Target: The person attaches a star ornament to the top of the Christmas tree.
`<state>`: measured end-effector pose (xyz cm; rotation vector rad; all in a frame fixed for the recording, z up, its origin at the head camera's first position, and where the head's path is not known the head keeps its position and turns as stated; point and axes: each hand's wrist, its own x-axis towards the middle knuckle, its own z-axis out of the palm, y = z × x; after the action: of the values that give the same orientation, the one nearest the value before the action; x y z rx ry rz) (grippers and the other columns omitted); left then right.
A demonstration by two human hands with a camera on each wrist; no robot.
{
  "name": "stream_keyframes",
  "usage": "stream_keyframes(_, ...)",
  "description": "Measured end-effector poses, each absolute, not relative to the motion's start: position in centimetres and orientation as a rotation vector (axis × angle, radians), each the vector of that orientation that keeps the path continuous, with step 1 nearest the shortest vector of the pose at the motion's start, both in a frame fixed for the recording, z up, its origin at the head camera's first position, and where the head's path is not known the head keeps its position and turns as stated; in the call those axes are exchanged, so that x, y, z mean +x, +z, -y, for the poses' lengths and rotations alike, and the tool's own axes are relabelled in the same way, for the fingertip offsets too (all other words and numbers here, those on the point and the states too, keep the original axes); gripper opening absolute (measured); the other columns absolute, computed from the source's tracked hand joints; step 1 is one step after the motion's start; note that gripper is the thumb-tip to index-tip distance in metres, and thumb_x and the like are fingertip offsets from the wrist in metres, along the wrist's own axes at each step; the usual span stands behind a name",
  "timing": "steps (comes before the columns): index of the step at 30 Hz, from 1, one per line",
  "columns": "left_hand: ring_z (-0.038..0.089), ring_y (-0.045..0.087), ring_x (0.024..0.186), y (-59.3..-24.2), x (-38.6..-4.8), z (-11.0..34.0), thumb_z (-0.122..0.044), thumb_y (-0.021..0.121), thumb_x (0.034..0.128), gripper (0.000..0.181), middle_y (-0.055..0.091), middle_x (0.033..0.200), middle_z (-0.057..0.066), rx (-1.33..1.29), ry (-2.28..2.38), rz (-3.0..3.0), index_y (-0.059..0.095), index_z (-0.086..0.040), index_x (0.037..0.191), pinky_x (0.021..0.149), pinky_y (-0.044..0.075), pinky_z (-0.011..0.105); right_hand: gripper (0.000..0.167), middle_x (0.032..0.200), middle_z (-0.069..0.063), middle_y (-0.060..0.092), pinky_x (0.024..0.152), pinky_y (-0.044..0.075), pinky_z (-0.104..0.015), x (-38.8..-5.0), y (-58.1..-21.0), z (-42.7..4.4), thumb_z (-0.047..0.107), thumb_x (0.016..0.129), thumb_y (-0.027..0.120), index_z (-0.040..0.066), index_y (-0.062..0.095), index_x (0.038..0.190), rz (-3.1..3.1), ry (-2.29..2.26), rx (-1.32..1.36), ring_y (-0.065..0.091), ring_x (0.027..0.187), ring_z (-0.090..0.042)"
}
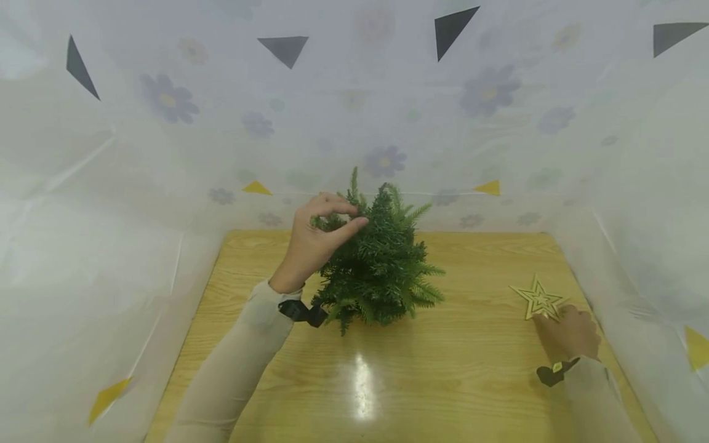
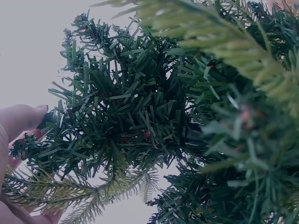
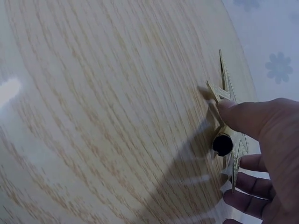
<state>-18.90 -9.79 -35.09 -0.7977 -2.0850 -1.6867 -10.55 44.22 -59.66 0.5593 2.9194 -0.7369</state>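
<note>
A small artificial Christmas tree (image 1: 382, 264) stands upright on the wooden table. At its upper left, my left hand (image 1: 314, 241) pinches a branch tip between thumb and fingers; dark green needles (image 2: 121, 93) fill the left wrist view. Far to the right, my right hand (image 1: 573, 335) grips a gold star tree topper (image 1: 538, 298) low over the tabletop. The right wrist view shows the star edge-on, the thumb (image 3: 243, 116) on one side and fingers on the other. A round hollow socket (image 3: 223, 144) with a dark opening projects from the star.
The wooden table (image 1: 476, 381) is bounded by pale plastic sheeting (image 1: 354, 129) printed with flowers at the back and sides. Black and yellow triangles are fixed to the sheeting. Light glares off the tabletop in front of the tree.
</note>
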Motion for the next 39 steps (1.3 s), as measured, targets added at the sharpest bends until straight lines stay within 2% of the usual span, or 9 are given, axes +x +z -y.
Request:
stream_keyframes(8, 0.046, 0.053, 0.121, -32.8, -17.2, 9.3, 0.012, 0.079, 0.0837, 0.012, 0.067, 0.116, 0.030, -0.827, -1.639, 2.041, 0.074, 0.011, 0.094, 0.112, 0.035, 0.051, 0.089, 0.128, -0.048, 0.048, 0.078, 0.039, -0.073, -11.0, -59.8, -45.3, 0.059, 0.099, 0.060, -0.019, 0.044, 0.138, -2.881, -0.750, 0.571, 0.050, 0.108, -0.065)
stream_keyframes(14, 0.042, 0.041, 0.142, -32.7, -17.0, 9.3, 0.010, 0.080, 0.0846, 0.009, 0.063, 0.128, 0.031, -0.830, -1.581, 2.045, 0.075, 0.008, 0.092, 0.121, 0.023, 0.053, 0.082, 0.108, -0.044, 0.058, 0.067, 0.043, -0.066, -11.2, -60.5, -46.2, 0.057, 0.095, 0.068, -0.019, 0.053, 0.121, -2.918, -0.759, 0.556, 0.058, 0.093, -0.058)
stream_keyframes(20, 0.035, 0.038, 0.146, -34.2, -18.1, 9.5, 0.006, 0.081, 0.0851, 0.010, 0.063, 0.134, 0.026, -0.842, -1.560, 2.031, 0.078, 0.003, 0.094, 0.123, 0.021, 0.052, 0.078, 0.097, -0.037, 0.060, 0.060, 0.049, -0.049, -11.3, -60.9, -46.5, 0.052, 0.097, 0.068, -0.022, 0.053, 0.113, -2.900, -0.885, 0.533, 0.059, 0.080, -0.045)
stream_keyframes(23, 0.029, 0.039, 0.146, -35.4, -19.0, 9.8, 0.001, 0.083, 0.0864, 0.011, 0.064, 0.134, 0.020, -0.859, -1.550, 2.026, 0.080, -0.003, 0.096, 0.123, 0.022, 0.050, 0.082, 0.112, -0.043, 0.053, 0.067, 0.052, -0.048, -10.6, -58.5, -44.6, 0.047, 0.103, 0.059, -0.029, 0.041, 0.127, -2.782, -1.013, 0.555, 0.056, 0.091, -0.048)
stream_keyframes(27, 0.024, 0.040, 0.146, -35.8, -19.4, 10.1, -0.004, 0.083, 0.0876, 0.011, 0.066, 0.134, 0.016, -0.870, -1.546, 2.030, 0.081, -0.007, 0.098, 0.122, 0.023, 0.048, 0.084, 0.132, -0.048, 0.039, 0.083, 0.051, -0.058, -10.1, -56.1, -43.1, 0.045, 0.106, 0.050, -0.028, 0.027, 0.140, -2.647, -1.113, 0.625, 0.048, 0.110, -0.056)
stream_keyframes(30, 0.024, 0.040, 0.146, -35.9, -19.3, 10.1, -0.004, 0.083, 0.0879, 0.011, 0.066, 0.134, 0.015, -0.867, -1.550, 2.030, 0.081, -0.007, 0.098, 0.122, 0.023, 0.048, 0.080, 0.126, -0.044, 0.046, 0.078, 0.052, -0.050, -10.6, -58.0, -44.9, 0.046, 0.105, 0.054, -0.026, 0.036, 0.134, -2.653, -1.140, 0.627, 0.052, 0.107, -0.052)
stream_keyframes(33, 0.024, 0.040, 0.146, -35.9, -19.3, 10.1, -0.004, 0.083, 0.0879, 0.011, 0.066, 0.133, 0.015, -0.863, -1.553, 2.033, 0.081, -0.007, 0.098, 0.122, 0.023, 0.048, 0.071, 0.109, -0.032, 0.057, 0.067, 0.048, -0.036, -11.1, -59.7, -46.6, 0.045, 0.101, 0.062, -0.023, 0.048, 0.120, -2.688, -1.141, 0.619, 0.057, 0.093, -0.040)
stream_keyframes(37, 0.024, 0.040, 0.146, -35.8, -19.2, 10.1, -0.004, 0.083, 0.0879, 0.010, 0.066, 0.133, 0.015, -0.858, -1.546, 2.042, 0.081, -0.006, 0.098, 0.123, 0.024, 0.047, 0.060, 0.083, -0.017, 0.052, 0.058, 0.044, -0.033, -11.3, -59.9, -47.1, 0.046, 0.101, 0.063, -0.012, 0.049, 0.092, -2.712, -1.108, 0.589, 0.051, 0.074, -0.028)
stream_keyframes(39, 0.024, 0.040, 0.146, -35.9, -19.3, 10.1, -0.004, 0.083, 0.0881, 0.011, 0.066, 0.133, 0.016, -0.861, -1.545, 2.041, 0.081, -0.006, 0.098, 0.123, 0.024, 0.047, 0.059, 0.085, -0.016, 0.052, 0.058, 0.046, -0.034, -11.3, -59.3, -47.0, 0.046, 0.103, 0.059, -0.011, 0.048, 0.093, -2.710, -1.117, 0.543, 0.050, 0.075, -0.028)
